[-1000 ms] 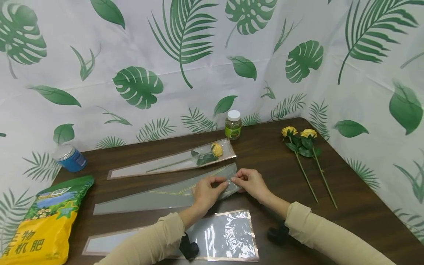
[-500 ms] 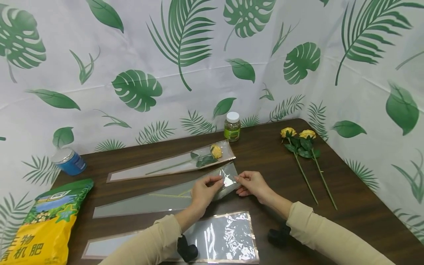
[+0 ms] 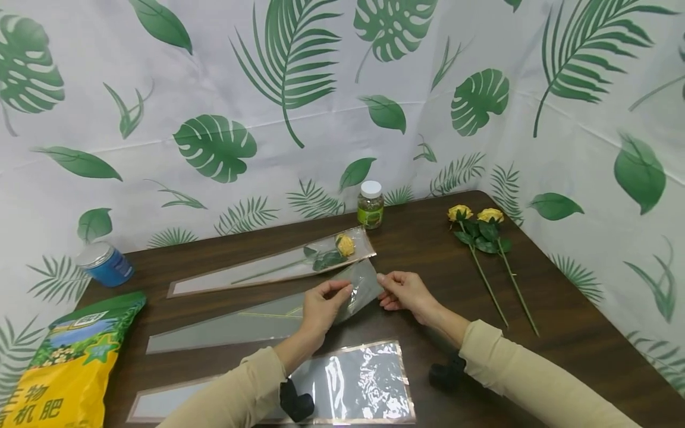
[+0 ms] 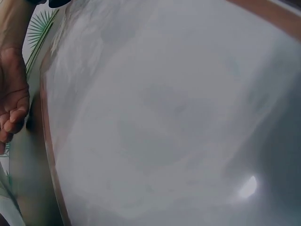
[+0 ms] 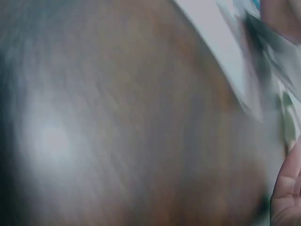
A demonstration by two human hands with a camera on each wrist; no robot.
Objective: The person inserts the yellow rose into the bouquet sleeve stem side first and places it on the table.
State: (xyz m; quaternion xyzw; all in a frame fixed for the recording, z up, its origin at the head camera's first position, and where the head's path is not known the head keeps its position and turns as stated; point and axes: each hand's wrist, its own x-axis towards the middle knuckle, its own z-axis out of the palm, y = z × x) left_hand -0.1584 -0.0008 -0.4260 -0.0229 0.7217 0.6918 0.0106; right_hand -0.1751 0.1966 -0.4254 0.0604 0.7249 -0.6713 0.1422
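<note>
"Across the middle of the dark table (image 3: 428, 255), what is lying there?"

"Some long, tapered clear bag (image 3: 251, 326); it sits between a lower bag (image 3: 369, 380) and an upper bag (image 3: 200, 285) that holds one yellow rose (image 3: 345, 245)."

"Which way does it point?"

"Its narrow end points left; the long axis runs left to right, climbing slightly toward the right in the head view; the wide end is raised between the two hands."

"How are they gripping it?"

"Left hand (image 3: 321, 306): thumb and forefinger pinch the film near the wide end; right hand (image 3: 408, 294): thumb and forefinger pinch the wide end's right edge, the other fingers curled below."

"So where is the bag relative to that grip?"

"Mostly to the left of it; the body stretches away beyond the left hand, lying along the table; two loose roses (image 3: 484, 245) lie well to the right."
</note>
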